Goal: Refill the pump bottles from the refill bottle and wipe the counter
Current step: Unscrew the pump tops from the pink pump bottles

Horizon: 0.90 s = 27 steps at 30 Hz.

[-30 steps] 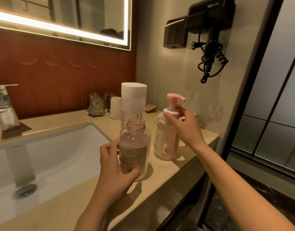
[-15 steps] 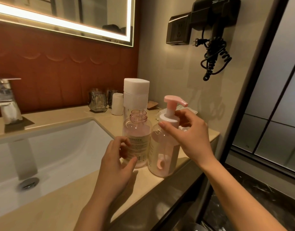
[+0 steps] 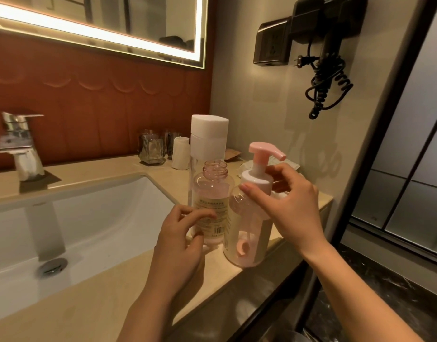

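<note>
Appears only as two slender forearms, bare along their whole visible length, ending in a bare left hand [image 3: 178, 248] and right hand [image 3: 289, 211] with short, rounded nails.

Single head-worn wide-angle view, facing forward and down, close over counter [image 3: 101, 312], sink [image 3: 89, 218] at left.

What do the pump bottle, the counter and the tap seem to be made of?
Pump bottle: probably clear plastic with a glossy finish, since the pink tube inside shows through.
Counter: beige stone or a stone-look slab, polished, with soft reflections on it.
Tap: metal with a chrome-like finish and mirror-bright highlights.
</note>
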### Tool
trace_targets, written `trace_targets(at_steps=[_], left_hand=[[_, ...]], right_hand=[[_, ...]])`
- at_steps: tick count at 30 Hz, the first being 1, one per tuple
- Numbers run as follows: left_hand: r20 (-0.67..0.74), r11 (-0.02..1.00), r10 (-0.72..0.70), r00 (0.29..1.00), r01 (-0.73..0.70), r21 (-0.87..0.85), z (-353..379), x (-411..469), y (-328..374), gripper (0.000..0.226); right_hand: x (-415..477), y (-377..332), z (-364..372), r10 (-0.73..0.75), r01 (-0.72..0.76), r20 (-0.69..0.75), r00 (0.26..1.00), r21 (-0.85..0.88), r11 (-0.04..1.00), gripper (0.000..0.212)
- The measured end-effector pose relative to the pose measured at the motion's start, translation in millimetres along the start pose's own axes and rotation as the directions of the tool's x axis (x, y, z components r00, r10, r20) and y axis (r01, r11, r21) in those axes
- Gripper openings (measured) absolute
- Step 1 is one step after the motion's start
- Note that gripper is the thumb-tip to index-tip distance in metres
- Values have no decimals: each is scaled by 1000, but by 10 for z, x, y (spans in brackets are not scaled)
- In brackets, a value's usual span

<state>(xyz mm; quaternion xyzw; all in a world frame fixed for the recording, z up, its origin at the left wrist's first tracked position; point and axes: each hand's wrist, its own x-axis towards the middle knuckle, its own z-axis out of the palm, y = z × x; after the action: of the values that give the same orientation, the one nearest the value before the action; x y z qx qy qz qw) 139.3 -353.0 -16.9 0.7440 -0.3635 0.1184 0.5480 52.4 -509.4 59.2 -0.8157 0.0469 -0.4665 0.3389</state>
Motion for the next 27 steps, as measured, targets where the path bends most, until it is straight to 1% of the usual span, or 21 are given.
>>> trace_targets(at_steps=[2,6,9,14,19,21,23,27], left_hand=[[40,1000,-13,999,12,18,3,3,-5,57],[74,999,-10,997,6,53,0,18,6,62],[135,996,-20,991,8,93,10,16,8,65],[241,988,-84,967,49,147,13,5,25,67],[266,973,-161,950,108,203,9,-4,53,64],[253,976,-181,951,143,161,4,-2,74,68],[228,986,-159,961,141,92,-14,-11,128,72],[168,993,-108,980,113,-25,-37,-41,200,75]], right_hand=[[0,5,3,2,-2,1,1000,-5,1000,50],[7,15,11,9,-8,7,1000,-9,1000,51],[9,23,20,8,-8,7,1000,-8,1000,50],[11,31,22,8,-8,3,1000,-14,1000,52],[20,32,61,19,-19,1,1000,-37,999,53],[25,19,87,16,-16,3,1000,-45,999,59],[32,-6,130,8,-8,1,1000,-57,998,63],[36,-76,268,2,-1,11,1000,-70,998,58]])
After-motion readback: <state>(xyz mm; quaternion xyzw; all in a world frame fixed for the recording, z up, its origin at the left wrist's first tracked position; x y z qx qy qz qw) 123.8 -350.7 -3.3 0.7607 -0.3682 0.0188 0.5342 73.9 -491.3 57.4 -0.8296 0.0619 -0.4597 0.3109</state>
